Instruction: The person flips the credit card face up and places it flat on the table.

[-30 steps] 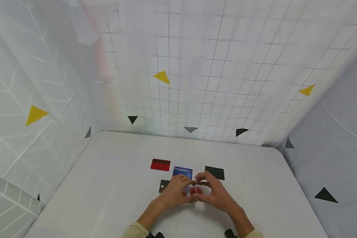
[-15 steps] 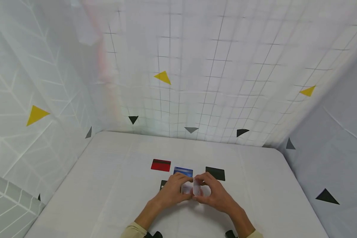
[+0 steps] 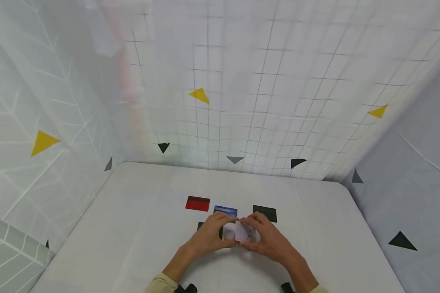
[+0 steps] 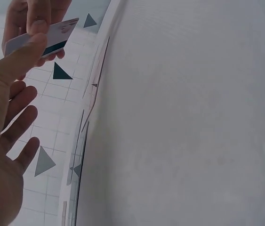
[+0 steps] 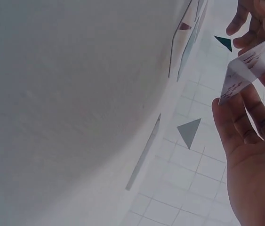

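Observation:
Low over the front middle of the table, a pale plastic card (image 3: 243, 232) with faint pinkish print is held tilted between both hands. My left hand (image 3: 210, 232) grips its left edge, thumb below and fingers above. On the opposite edge, my right hand (image 3: 267, 236) pinches it in the same way. A dark stripe shows along the card (image 4: 52, 40) in the left wrist view, with both thumbs meeting on it. Reddish print marks the face of the card (image 5: 245, 70) in the right wrist view. Another pale patch shows inside the left hand's curve; cannot tell whether it is a separate card.
Beyond the hands lie a red card (image 3: 198, 203) with a black stripe, a blue card (image 3: 225, 210) and a dark card (image 3: 265, 213). Another dark card (image 3: 200, 225) is mostly hidden by the left hand. White curtains enclose the white table (image 3: 150, 232).
The held card has turned from edge-on to show its pale face toward the head camera. Both hands stay nearly in place, still holding it.

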The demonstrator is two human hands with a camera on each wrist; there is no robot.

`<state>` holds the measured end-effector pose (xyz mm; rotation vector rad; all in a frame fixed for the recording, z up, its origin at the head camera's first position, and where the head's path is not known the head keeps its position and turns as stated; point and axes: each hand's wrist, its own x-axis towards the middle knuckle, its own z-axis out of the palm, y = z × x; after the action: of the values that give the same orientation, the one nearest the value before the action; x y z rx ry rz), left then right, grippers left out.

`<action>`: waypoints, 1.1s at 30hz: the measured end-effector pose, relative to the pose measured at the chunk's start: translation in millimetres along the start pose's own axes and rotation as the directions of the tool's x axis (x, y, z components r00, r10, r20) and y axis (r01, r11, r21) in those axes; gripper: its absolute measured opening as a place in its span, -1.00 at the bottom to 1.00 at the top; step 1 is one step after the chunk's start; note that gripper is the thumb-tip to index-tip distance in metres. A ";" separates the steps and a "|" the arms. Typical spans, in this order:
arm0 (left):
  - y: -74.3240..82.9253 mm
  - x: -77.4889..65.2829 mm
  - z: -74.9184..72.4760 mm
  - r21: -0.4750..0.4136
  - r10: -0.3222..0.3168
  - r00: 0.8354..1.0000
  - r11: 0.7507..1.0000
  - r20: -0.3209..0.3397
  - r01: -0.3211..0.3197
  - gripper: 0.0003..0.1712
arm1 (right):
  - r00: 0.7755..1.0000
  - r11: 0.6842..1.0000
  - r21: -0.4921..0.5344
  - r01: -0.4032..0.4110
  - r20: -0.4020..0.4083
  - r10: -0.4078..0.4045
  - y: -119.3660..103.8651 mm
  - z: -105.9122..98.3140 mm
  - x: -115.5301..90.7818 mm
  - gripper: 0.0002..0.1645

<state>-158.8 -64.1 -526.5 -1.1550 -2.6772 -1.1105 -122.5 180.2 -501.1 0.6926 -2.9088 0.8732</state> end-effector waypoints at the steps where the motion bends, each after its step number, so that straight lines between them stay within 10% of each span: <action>1: 0.3 0.0 -0.3 0.001 -0.001 1.000 1.000 0.001 0.001 -0.23 | 1.000 1.000 -0.021 0.001 -0.002 -0.001 -0.7 -0.8 0.0 -0.24; 14: 1.4 1.1 1.6 0.030 0.007 1.000 1.000 -0.019 -0.007 -0.20 | 1.000 0.975 -0.224 0.005 0.010 -0.003 -4.3 -0.2 3.2 -0.19; 33: -0.1 1.5 -3.4 0.045 0.000 1.000 0.999 0.002 0.000 -0.33 | 0.999 0.984 -0.179 0.013 0.042 -0.005 -8.2 -2.6 2.6 -0.25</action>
<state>-160.8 -65.3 -523.6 -1.1502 -2.6890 -1.0444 -121.7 174.4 -494.3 0.7159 -2.9691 0.5918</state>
